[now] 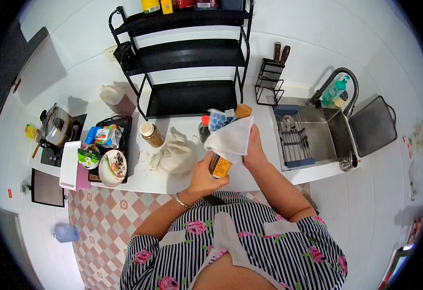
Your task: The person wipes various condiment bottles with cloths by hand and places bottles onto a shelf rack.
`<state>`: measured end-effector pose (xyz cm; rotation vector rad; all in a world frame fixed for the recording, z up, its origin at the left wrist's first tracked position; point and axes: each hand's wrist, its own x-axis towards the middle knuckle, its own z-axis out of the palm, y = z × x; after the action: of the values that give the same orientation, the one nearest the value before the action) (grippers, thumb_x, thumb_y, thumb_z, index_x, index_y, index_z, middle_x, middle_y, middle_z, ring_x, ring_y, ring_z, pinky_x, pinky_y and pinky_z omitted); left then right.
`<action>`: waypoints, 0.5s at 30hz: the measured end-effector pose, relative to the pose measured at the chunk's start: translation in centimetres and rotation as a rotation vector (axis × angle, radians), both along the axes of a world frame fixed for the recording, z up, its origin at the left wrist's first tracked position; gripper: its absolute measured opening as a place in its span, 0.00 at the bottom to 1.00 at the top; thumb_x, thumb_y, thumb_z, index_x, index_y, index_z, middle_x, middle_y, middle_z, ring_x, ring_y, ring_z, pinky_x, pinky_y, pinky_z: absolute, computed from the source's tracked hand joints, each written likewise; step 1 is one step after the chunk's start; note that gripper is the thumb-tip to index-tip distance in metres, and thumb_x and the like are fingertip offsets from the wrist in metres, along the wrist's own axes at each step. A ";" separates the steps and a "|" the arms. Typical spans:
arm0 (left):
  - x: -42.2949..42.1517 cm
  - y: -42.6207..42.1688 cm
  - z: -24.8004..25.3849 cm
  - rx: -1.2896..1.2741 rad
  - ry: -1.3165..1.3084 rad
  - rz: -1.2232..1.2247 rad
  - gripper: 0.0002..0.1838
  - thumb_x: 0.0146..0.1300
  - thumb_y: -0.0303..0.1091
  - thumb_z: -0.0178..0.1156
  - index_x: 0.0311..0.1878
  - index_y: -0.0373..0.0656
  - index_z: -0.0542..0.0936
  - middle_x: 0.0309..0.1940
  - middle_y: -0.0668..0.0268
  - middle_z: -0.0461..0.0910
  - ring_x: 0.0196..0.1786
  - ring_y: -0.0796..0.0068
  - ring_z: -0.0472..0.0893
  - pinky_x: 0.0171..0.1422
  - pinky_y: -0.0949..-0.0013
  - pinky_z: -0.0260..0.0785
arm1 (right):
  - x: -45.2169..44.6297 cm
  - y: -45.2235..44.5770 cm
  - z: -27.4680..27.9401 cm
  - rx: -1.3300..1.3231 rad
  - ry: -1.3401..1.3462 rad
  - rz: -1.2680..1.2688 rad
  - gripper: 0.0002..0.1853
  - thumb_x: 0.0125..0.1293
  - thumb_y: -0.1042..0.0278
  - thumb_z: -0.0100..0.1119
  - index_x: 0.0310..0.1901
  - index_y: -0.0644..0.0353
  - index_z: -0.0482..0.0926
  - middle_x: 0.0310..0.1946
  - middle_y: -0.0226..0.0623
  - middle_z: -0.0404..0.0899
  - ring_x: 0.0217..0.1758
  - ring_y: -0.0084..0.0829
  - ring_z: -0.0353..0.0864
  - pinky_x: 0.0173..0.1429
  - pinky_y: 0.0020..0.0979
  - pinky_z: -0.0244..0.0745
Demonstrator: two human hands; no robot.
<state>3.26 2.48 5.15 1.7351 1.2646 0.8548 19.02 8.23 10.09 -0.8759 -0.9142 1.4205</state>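
My left hand [204, 175] is wrapped round the lower part of a dark bottle [219, 166] with a yellow label, held tilted above the counter's front edge. Its brownish-orange cap [243, 110] shows at the upper end. A white cloth [231, 140] with a blue-patterned part covers the bottle's middle. My right hand [255, 147] grips this cloth against the bottle from the right, its fingers partly hidden. Just behind stands a dark bottle with a red cap [205, 120], partly covered by the cloth. Left of my hands lie a crumpled cream bag [174, 155] and a jar with a pale lid [152, 134].
A black three-tier rack [187, 55] stands at the back, bottles and boxes on top. To the right are a knife holder [271, 77] and a sink [330, 128] with a drying rack. Leftward are a bowl [112, 167], packets, a jug [117, 100] and a pot [57, 126].
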 end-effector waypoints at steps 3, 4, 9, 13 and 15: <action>-0.3 -0.1 -0.6 -0.263 -0.370 -0.261 0.34 0.43 0.35 0.70 0.55 0.37 0.70 0.40 0.60 0.80 0.42 0.67 0.81 0.49 0.65 0.73 | 1.2 1.0 -0.1 -0.116 0.342 0.218 0.14 0.60 0.68 0.63 0.46 0.58 0.74 0.37 0.33 0.78 0.39 0.25 0.80 0.45 0.29 0.78; -0.4 -0.2 -0.7 -0.373 -0.560 -0.368 0.33 0.44 0.35 0.71 0.56 0.38 0.70 0.41 0.62 0.79 0.42 0.71 0.80 0.50 0.66 0.73 | 1.7 1.7 -1.5 -0.102 0.341 0.205 0.12 0.63 0.65 0.58 0.47 0.58 0.74 0.37 0.33 0.79 0.40 0.26 0.80 0.46 0.30 0.78; -0.7 -1.2 0.1 -0.716 -0.942 -0.617 0.36 0.44 0.41 0.73 0.56 0.39 0.70 0.47 0.60 0.77 0.49 0.66 0.79 0.55 0.62 0.73 | 0.2 0.5 0.1 -0.186 0.436 0.294 0.22 0.67 0.48 0.44 0.48 0.58 0.76 0.40 0.41 0.80 0.41 0.34 0.81 0.48 0.36 0.78; -0.4 -1.1 -1.9 -0.713 -1.087 -0.725 0.42 0.42 0.45 0.73 0.60 0.37 0.67 0.48 0.59 0.76 0.48 0.63 0.78 0.56 0.62 0.72 | -1.6 0.4 -2.0 -0.062 0.781 0.771 0.32 0.62 0.36 0.41 0.49 0.60 0.74 0.41 0.48 0.77 0.42 0.41 0.79 0.48 0.38 0.77; -1.1 -0.6 -2.3 -0.765 -1.084 -0.667 0.44 0.42 0.43 0.73 0.62 0.38 0.66 0.49 0.58 0.76 0.48 0.63 0.79 0.56 0.64 0.71 | -1.1 0.2 -0.4 0.044 0.527 0.541 0.25 0.60 0.47 0.55 0.50 0.60 0.73 0.42 0.44 0.77 0.43 0.36 0.79 0.48 0.37 0.77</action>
<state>2.14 1.89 2.84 0.7291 0.1643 0.6056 17.89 8.44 9.73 -0.1852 -0.7933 1.9604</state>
